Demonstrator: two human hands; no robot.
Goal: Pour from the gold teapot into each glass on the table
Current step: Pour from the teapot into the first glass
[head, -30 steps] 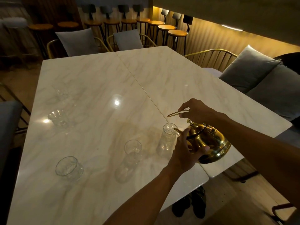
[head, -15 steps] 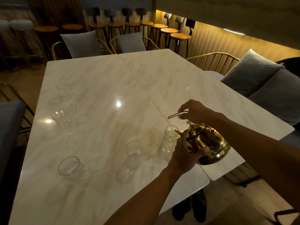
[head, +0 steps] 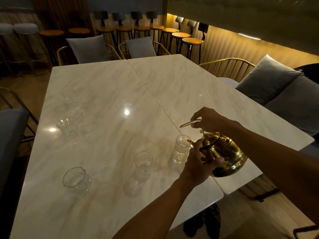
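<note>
Little has changed: our right hand point(head: 209, 120) still grips the teapot point(head: 224, 154) handle, left hand point(head: 198, 162) steadies its body, spout staying at the nearest-right glass point(head: 180, 150), so pouring continues.

The teapot point(head: 224, 152) is polished gold metal, mirror-bright. The glasses point(head: 180, 149) are clear and ribbed. The marble-look table point(head: 103, 87) is glossy; the cushions point(head: 265, 78) are matt cloth.
</note>
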